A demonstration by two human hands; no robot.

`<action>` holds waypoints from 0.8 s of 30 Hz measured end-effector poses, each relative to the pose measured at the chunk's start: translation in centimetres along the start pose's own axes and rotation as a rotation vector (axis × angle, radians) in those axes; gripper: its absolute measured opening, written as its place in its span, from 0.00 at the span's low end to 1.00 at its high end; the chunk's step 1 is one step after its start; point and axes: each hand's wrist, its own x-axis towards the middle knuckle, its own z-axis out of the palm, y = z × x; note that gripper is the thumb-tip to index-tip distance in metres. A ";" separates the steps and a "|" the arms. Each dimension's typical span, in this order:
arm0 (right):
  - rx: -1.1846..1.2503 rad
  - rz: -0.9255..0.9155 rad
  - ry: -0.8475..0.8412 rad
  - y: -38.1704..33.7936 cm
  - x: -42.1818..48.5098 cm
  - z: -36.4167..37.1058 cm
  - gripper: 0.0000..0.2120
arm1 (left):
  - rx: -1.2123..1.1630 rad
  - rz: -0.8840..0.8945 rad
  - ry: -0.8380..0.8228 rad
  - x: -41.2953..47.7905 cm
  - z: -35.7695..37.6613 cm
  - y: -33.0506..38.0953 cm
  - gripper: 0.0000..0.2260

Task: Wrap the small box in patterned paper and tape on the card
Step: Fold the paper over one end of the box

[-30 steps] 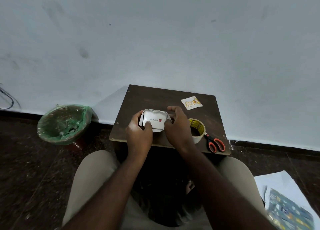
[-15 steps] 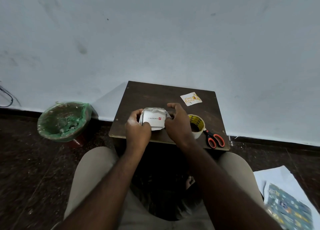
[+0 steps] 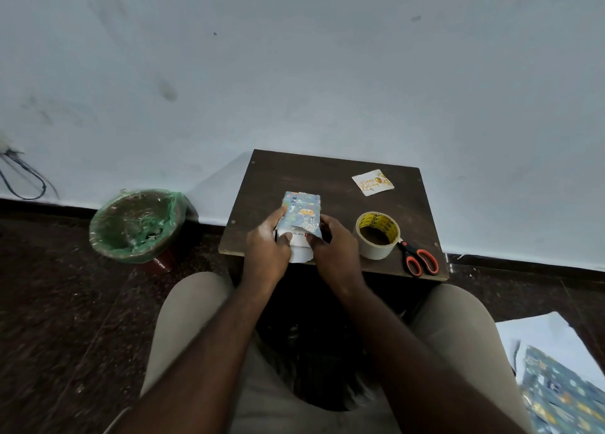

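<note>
Card [image 3: 373, 182]: "Happy Birthday". Left hand [image 3: 266, 253], right hand [image 3: 337, 253] grip box [image 3: 300, 249], lettering half-covered.

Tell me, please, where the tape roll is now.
Head view: the tape roll sits right of centre on the table, between the right hand and the scissors.

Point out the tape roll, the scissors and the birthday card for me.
tape roll [image 3: 376, 252]: head view, its white outer wall.
scissors [image 3: 414, 254]: head view, where the orange handles meet.
card [image 3: 373, 182]: head view, middle of its printed face.
</note>
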 end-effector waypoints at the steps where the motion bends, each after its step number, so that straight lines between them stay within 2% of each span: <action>1: 0.003 -0.008 0.003 0.2 -0.1 0.1 0.21 | 0.003 -0.001 0.007 0.0 0.0 -0.2 0.23; 7: 0.024 -0.022 0.043 1.7 -1.0 1.1 0.24 | 0.035 -0.013 0.063 -1.1 0.4 -0.8 0.21; 14: -0.030 -0.031 0.057 2.0 -0.4 1.3 0.26 | 0.035 -0.060 0.097 -1.6 0.8 -0.7 0.24; 21: -0.013 -0.002 -0.036 3.1 0.3 0.4 0.27 | 0.136 -0.008 -0.007 -1.7 1.2 -0.9 0.23; 24: -0.006 -0.030 -0.110 3.1 0.6 0.1 0.34 | 0.177 0.072 -0.036 -1.8 1.5 -1.5 0.23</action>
